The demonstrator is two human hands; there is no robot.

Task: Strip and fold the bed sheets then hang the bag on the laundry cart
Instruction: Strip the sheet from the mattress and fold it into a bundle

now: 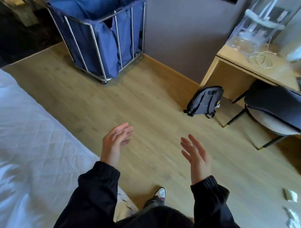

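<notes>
Left hand (116, 141) and right hand (195, 155) float empty, apart, fingers loose; stripping seems unfinished, so next grip the sheet (14, 177) left of them.

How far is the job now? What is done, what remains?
The blue bag already hangs on the laundry cart. The bed shows a white quilted layer; whether it is stripped is unclear, no folded sheets visible. Left hand and right hand are open, holding nothing.

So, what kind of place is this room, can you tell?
Most likely a hotel guest room during housekeeping: a bed with white quilted bedding at the left, a wheeled laundry cart with a blue bag by the wall, and a desk with a chair at the right.
</notes>
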